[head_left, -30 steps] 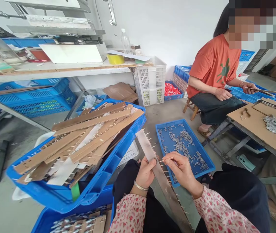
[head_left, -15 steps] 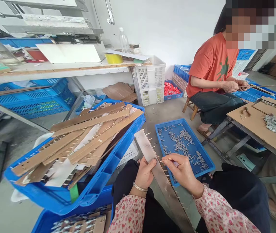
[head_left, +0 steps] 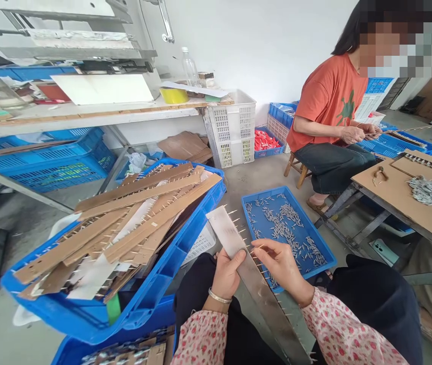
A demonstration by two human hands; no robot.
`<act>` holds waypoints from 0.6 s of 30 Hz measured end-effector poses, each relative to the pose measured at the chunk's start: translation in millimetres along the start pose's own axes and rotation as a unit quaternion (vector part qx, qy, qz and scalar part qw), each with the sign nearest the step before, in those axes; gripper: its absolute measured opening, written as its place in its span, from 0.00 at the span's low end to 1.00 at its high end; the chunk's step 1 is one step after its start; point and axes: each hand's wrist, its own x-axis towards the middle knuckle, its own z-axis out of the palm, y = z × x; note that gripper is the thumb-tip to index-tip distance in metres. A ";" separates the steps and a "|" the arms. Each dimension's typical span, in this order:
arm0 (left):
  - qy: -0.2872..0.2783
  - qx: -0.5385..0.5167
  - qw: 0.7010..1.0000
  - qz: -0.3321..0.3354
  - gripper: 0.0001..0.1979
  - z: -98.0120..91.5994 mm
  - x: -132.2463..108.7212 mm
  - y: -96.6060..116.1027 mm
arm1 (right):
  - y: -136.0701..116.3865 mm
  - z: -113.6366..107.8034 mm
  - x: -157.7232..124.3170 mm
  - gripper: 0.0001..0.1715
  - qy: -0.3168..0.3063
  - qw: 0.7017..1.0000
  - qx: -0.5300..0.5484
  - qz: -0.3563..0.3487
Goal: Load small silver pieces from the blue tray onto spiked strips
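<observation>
My left hand (head_left: 228, 275) grips a long grey strip (head_left: 234, 242) that slants from my lap up toward the floor, with thin pins sticking out of its right edge. My right hand (head_left: 281, 265) is closed in a pinch on one thin pin (head_left: 257, 248) at that edge, just right of the left hand. A flat blue tray (head_left: 316, 237) of small silvery pieces lies on the floor right behind my hands. Both sleeves are pink and flowered.
A big blue crate (head_left: 185, 235) heaped with cardboard strips (head_left: 132, 213) stands at my left, another blue crate (head_left: 75, 347) below it. A person in an orange shirt (head_left: 329, 101) sits on a stool at the right, working by a cardboard-topped table (head_left: 394, 190). A cluttered workbench (head_left: 86, 109) runs along the back.
The strip and both hands have shifted slightly down and left in view; my right hand stays pinched at the pins. The other person has brought both hands together.
</observation>
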 end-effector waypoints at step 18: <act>0.057 -0.015 0.998 0.036 0.16 5.6 -2.4 -2.5 | 12.4 19.2 0.3 0.12 0.036 0.998 0.047 0.029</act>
